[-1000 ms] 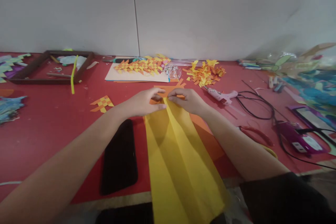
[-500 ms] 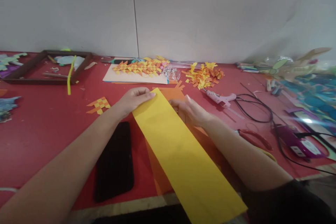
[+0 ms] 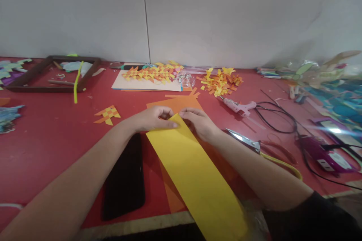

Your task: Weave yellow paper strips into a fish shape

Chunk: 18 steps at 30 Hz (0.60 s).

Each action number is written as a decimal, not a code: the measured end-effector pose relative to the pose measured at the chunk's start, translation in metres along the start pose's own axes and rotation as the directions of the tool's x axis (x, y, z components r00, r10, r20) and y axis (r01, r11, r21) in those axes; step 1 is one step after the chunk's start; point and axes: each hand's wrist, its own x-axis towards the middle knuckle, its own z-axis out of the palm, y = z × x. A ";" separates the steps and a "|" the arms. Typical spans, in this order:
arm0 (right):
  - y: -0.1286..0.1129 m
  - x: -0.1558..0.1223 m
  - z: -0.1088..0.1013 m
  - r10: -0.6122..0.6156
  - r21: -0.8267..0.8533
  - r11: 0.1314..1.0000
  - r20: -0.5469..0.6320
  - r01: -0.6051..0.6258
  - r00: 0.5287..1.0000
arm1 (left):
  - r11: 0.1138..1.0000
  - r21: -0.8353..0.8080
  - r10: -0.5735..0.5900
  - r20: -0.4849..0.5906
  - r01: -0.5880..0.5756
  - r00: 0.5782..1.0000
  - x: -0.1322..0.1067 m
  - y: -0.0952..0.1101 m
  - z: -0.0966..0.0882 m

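A long strip of yellow paper (image 3: 195, 173) slants from the middle of the view down past the table's front edge. My left hand (image 3: 158, 118) pinches its far end, thumb on top and fingers curled behind. At the far right corner of the strip, my right hand (image 3: 199, 122) closes its thumb and fingers on the paper's edge. Orange paper (image 3: 172, 192) lies on the table under the strip, partly covered by it. Left of the strip rests a black phone (image 3: 126, 180), partly behind my left forearm. A woven paper fish (image 3: 108, 115) lies beyond that forearm.
Scissors (image 3: 254, 145) and a pink glue gun (image 3: 240, 107) with its cord lie to the right. Several woven fish (image 3: 154, 72) sit on a pale sheet at the back, beside a pile of paper pieces (image 3: 220, 82). A brown frame (image 3: 39, 89) stands back left.
Both hands have come closer together and nearer to me. My right hand, apart from the strip's end before, now grips its corner. The scissors show more fully.
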 end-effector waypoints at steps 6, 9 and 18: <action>0.003 0.000 -0.002 -0.150 -0.173 0.975 -0.029 0.142 0.988 | 0.998 0.048 0.027 0.033 -0.029 0.999 0.005 -0.003 0.005; 0.004 0.001 -0.003 -0.192 -0.197 0.963 -0.012 0.186 0.981 | 0.990 0.117 0.085 -0.037 -0.080 0.996 0.007 -0.004 0.005; 0.005 0.002 -0.001 -0.169 -0.200 0.966 -0.012 0.164 0.985 | 0.972 0.214 0.115 -0.090 -0.093 0.989 0.009 -0.006 0.008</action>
